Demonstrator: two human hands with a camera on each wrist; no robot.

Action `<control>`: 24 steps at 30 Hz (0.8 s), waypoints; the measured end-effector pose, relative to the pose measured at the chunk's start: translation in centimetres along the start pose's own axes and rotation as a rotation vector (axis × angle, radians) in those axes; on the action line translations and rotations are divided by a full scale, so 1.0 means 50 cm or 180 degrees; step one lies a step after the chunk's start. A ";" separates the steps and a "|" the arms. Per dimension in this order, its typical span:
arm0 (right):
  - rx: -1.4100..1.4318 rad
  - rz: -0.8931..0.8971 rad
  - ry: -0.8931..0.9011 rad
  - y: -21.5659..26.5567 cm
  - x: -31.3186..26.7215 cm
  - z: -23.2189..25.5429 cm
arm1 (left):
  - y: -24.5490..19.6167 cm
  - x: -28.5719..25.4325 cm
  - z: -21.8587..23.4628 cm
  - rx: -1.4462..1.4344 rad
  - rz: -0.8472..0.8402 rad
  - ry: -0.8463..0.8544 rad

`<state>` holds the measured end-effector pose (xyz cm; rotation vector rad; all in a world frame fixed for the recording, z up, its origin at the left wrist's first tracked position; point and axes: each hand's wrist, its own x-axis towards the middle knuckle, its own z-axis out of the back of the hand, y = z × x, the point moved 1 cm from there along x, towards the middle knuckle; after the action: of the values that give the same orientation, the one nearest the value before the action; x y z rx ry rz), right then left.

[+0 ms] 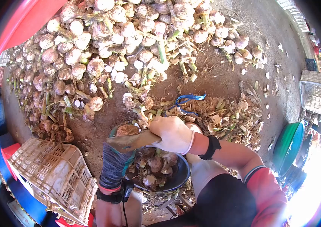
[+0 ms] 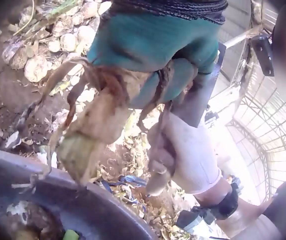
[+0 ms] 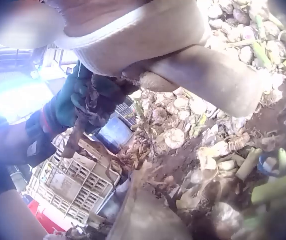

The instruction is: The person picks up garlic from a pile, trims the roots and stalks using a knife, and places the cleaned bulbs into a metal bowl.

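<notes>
My left hand [image 2: 153,45], in a grey and teal glove, grips a garlic bulb [image 1: 127,130] over the basin. Its dry stalk [image 2: 90,135] and papery leaves hang below the fingers in the left wrist view. The right hand [image 1: 172,132], in a white glove, holds a wide-bladed knife [image 1: 132,141]. In the head view the blade points left and overlaps the left hand and the bulb. Below both hands, a dark basin [image 1: 186,172] between the legs holds several garlic bulbs [image 1: 155,165] with cut stalks.
A large heap of garlic [image 1: 92,38] covers the floor ahead. Dry leaf trimmings [image 1: 228,113] and a blue strip [image 1: 190,97] lie right of centre. An overturned plastic crate [image 1: 54,176] stands at left; a green basin [image 1: 287,147] and pale crate [image 1: 314,92] at right.
</notes>
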<state>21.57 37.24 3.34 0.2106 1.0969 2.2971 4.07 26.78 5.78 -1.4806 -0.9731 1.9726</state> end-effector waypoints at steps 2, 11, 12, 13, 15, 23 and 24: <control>-0.0096 0.0063 0.0063 -0.005 0.005 -0.003 | -0.027 -0.004 -0.010 -0.0217 -0.0014 0.0063; -0.0042 -0.0698 -0.0861 -0.096 0.009 0.062 | -0.098 -0.022 -0.020 -0.0822 -0.0777 0.0719; 0.0201 -0.0840 -0.0886 -0.082 0.018 0.060 | -0.083 -0.009 -0.013 -0.0807 -0.0775 0.0718; 0.0450 -0.0972 -0.0880 -0.065 0.025 0.058 | -0.073 0.004 -0.004 -0.1139 -0.0812 0.0535; 0.0727 -0.0613 -0.0660 -0.022 0.014 0.052 | -0.058 0.031 0.000 -0.1549 -0.1108 0.0054; 0.0405 -0.0618 -0.0315 0.024 -0.004 0.028 | 0.033 0.038 0.053 -0.2076 -0.0587 0.0199; 0.0388 -0.0576 -0.0418 0.007 0.001 0.030 | 0.014 0.024 0.052 -0.2105 -0.0274 0.0329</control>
<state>21.95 38.11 4.57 0.2930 1.1410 2.0301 1.23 26.58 4.91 -1.8059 -1.7148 1.5585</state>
